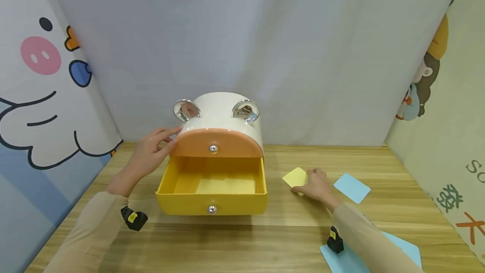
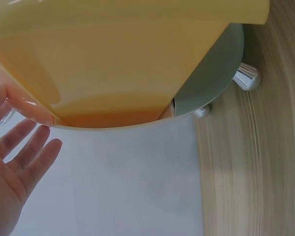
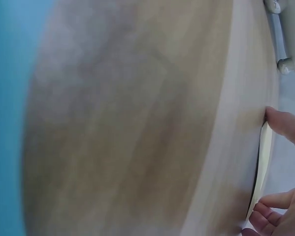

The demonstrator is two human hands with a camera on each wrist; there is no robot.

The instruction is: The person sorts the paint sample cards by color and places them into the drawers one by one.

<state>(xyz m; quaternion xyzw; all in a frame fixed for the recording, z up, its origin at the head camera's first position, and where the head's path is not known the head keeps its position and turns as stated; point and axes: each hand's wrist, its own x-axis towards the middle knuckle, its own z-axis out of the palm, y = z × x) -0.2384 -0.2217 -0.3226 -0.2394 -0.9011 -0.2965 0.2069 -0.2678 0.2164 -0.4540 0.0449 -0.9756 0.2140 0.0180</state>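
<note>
Left hand (image 1: 153, 151) rests against the side of the small drawer cabinet (image 1: 219, 115), fingers fairly straight and spread along the white shell where it meets the orange upper drawer front (image 1: 217, 143); holding nothing, just bracing. Right hand (image 1: 316, 184) is down flat on the wooden table (image 1: 288, 231), fingers lying over the edge of a yellow card (image 1: 296, 176), and the right wrist view shows thumb and fingertips (image 3: 285, 123) at the card's thin edge, which lifts a little off the wood. Whether the pinch is closed yet, I cannot tell.

The yellow lower drawer (image 1: 212, 188) stands pulled well out, and pale yellow cards (image 1: 226, 186) already lie flat on its floor. A light blue card (image 1: 352, 188) sits just beside the right hand, apart from the yellow one, and a larger blue sheet (image 1: 401, 250) lies near the table's front edge under the right sleeve.

To do this well, I'd say the trick is the edge: a thin card on smooth wood wants a fingertip under the corner before the thumb closes on top. Keep the pinch light so the card doesn't crease, and take only the yellow one, leaving the blue one alone. The left hand should hold the cabinet firmly; it looks light, and the open drawer hangs forward.
</note>
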